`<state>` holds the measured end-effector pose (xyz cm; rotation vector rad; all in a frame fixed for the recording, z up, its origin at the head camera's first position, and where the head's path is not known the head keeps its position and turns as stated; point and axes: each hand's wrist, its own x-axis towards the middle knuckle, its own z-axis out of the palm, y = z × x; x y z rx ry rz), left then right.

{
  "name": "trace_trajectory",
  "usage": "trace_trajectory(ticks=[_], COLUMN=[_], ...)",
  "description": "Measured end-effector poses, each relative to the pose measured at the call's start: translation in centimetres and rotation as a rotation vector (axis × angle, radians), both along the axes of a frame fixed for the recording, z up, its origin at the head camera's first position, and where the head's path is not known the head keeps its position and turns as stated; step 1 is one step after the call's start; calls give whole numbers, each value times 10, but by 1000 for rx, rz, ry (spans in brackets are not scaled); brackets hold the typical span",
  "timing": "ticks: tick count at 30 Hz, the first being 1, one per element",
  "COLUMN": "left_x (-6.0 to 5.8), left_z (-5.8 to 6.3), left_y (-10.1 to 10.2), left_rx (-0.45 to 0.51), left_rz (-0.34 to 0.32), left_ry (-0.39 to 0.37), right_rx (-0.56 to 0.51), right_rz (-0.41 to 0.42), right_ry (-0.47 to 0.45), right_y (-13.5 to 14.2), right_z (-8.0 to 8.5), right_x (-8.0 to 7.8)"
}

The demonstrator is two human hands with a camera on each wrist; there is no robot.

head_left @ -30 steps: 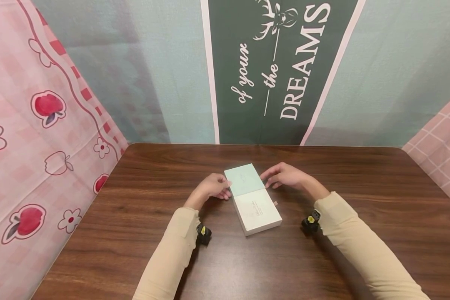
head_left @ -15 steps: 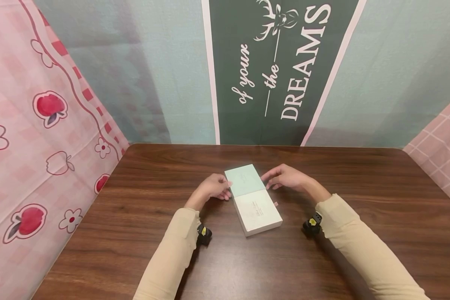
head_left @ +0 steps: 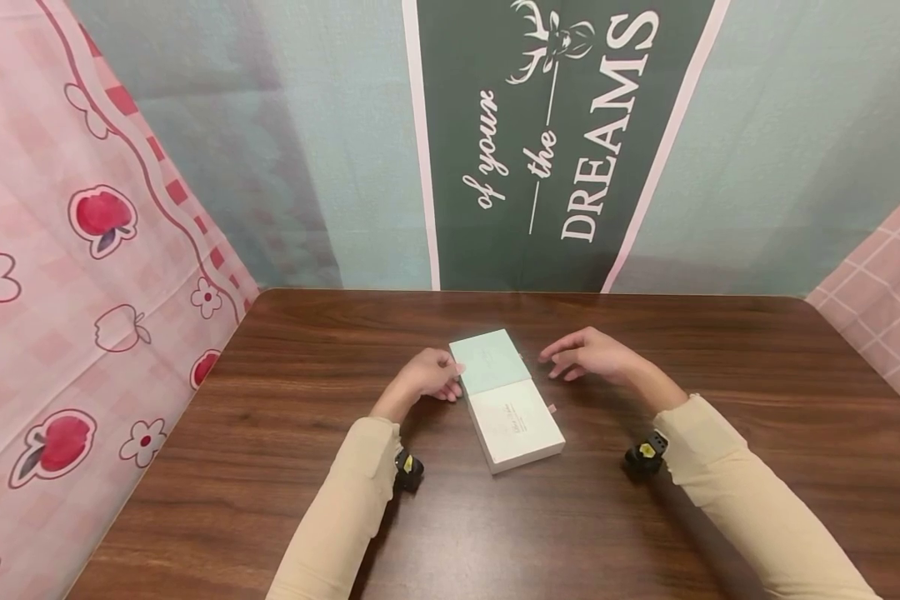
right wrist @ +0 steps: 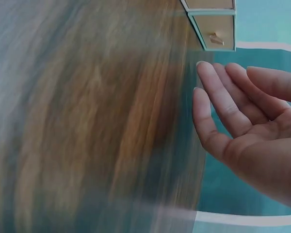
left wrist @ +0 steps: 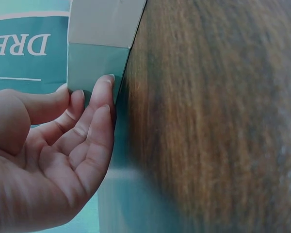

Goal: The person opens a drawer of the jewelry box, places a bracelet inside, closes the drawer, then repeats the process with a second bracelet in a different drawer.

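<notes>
A flat two-part box lies slantwise on the table, with a pale green half (head_left: 493, 360) away from me and a white half (head_left: 513, 427) towards me. My left hand (head_left: 429, 373) holds the green half at its left side, thumb at the top edge. In the left wrist view its curled fingers (left wrist: 94, 131) lie along the box's side face. My right hand (head_left: 596, 357) is off to the right, apart from the box, fingers loosely bent and holding nothing. The right wrist view shows the box's drawer fronts (right wrist: 213, 29), one with a small pull tab (right wrist: 216, 39).
The brown wood-grain table (head_left: 307, 333) carries the box. Behind it hangs a curtain with a dark green panel (head_left: 532, 167) and white lettering. A pink apple-print cloth (head_left: 120, 333) hangs at the left, pink checked cloth (head_left: 888, 300) at the right.
My right hand has let go of the green half's right side and moved away to the right, uncovering a small tab there. The left hand and the box have stayed in place.
</notes>
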<state>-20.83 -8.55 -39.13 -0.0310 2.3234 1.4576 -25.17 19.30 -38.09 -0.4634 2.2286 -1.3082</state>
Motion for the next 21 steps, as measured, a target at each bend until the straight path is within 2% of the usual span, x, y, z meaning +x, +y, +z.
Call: trace_trajectory(ticks=[13,21], left_x=[1,2], left_z=[-1,4], left_y=[2,2], left_rx=[-74,-132], left_rz=[-9,-21], left_ry=[61,71], right_rx=[23,17], right_rz=[-12,-19], right_ry=[2,11], right_y=[23,28], right_z=[5,9], right_x=[7,13])
